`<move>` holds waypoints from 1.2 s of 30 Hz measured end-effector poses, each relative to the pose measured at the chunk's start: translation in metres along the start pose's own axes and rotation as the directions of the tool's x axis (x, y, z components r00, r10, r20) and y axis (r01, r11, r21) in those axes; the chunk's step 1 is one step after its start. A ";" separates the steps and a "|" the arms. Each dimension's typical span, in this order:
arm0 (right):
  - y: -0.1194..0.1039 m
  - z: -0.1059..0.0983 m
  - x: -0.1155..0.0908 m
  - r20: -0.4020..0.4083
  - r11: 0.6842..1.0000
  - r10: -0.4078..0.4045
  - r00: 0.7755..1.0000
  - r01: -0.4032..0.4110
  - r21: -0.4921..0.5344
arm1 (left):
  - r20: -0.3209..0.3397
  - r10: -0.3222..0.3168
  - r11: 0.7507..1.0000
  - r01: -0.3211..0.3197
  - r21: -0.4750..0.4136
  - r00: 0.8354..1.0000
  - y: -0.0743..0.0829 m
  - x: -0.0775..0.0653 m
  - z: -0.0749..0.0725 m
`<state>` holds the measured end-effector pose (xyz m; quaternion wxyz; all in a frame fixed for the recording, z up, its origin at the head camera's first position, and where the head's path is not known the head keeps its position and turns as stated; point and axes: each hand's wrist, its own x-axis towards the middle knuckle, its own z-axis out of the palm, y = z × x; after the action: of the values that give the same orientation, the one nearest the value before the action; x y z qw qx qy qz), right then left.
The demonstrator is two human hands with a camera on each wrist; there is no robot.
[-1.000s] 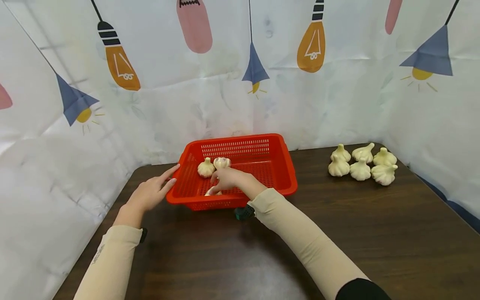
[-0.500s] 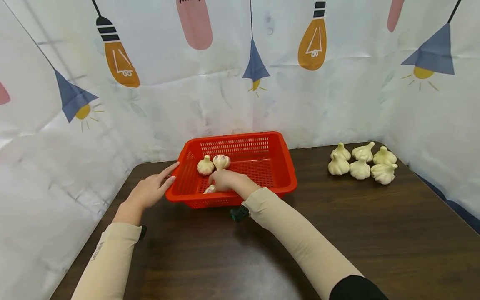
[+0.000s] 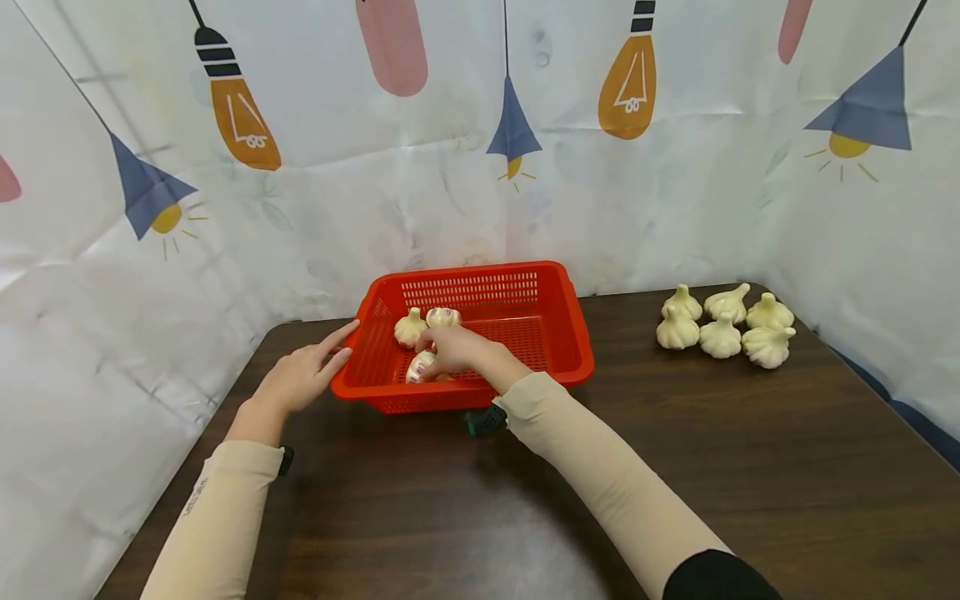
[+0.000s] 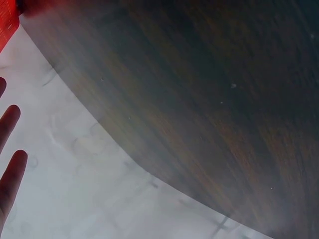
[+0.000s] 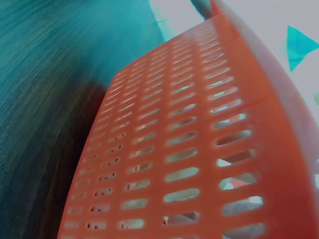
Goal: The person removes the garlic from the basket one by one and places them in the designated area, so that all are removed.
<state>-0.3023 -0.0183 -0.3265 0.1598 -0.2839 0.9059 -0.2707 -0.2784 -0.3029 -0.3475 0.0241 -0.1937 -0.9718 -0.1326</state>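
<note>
A red slotted plastic basket [image 3: 576,333] stands toward the table's back edge. My right hand [image 3: 459,350] reaches over its front rim and pinches a purple-streaked garlic bulb [image 3: 418,367] inside. Two more bulbs lie just beyond: a pale garlic bulb [image 3: 409,329] and a purple-streaked garlic bulb [image 3: 444,317]. At the basket's left rim, my left hand [image 3: 296,379] rests its extended fingertips. Part of that hand's fingers [image 4: 10,179] shows at the left wrist view's edge. The basket's slotted wall [image 5: 169,134] fills the right wrist view and hides the right hand there.
Several pale garlic bulbs [image 3: 720,337] sit in two rows at the table's back right. The dark wood table [image 3: 390,508] extends in front of the basket. A white printed curtain [image 3: 330,225] hangs close behind the table and along its sides.
The right hand has dipped lower into the basket, then risen slightly with the purple-streaked garlic bulb, which now shows more fully. The left hand stays at the rim.
</note>
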 end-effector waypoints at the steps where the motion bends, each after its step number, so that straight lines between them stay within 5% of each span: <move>1: 0.000 -0.001 -0.001 -0.011 1.000 -0.010 1.000 0.010 0.007 | 0.000 -0.002 1.000 0.002 -0.001 1.000 0.000 0.000 0.000; 25: 0.004 -0.037 -0.054 -0.203 0.998 -0.060 0.977 0.059 -0.013 | -0.010 0.012 1.000 -0.012 0.004 1.000 -0.002 0.001 0.000; 36: 0.012 -0.055 -0.097 -0.217 0.987 -0.151 0.964 0.160 0.023 | 0.003 0.008 1.000 -0.008 0.006 1.000 -0.001 0.001 -0.001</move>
<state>-0.2556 0.0702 -0.2758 0.0451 -0.3200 0.8872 -0.3293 -0.2798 -0.3039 -0.3470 0.0236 -0.1976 -0.9714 -0.1292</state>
